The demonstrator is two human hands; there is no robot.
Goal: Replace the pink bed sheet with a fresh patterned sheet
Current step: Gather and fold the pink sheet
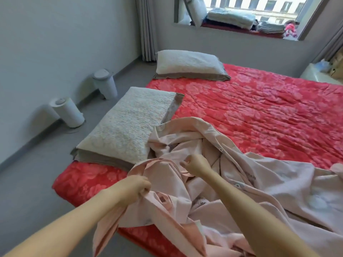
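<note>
Clutching the crumpled pink sheet [269,182] in both fists, right hand [196,165] at 2 o'clock from left hand [137,188], pillow [126,123] at 12.

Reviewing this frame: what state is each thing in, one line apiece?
Red quilt: spread flat, mostly uncovered.
Pink sheet: loose, bunched on the quilt.
Left grip: curled round a sheet fold.
Right grip: pinching the sheet's hem.
Near pillow: lying flat.
Far pillow: lying flat.
Folded linens: stacked on the windowsill.
</note>
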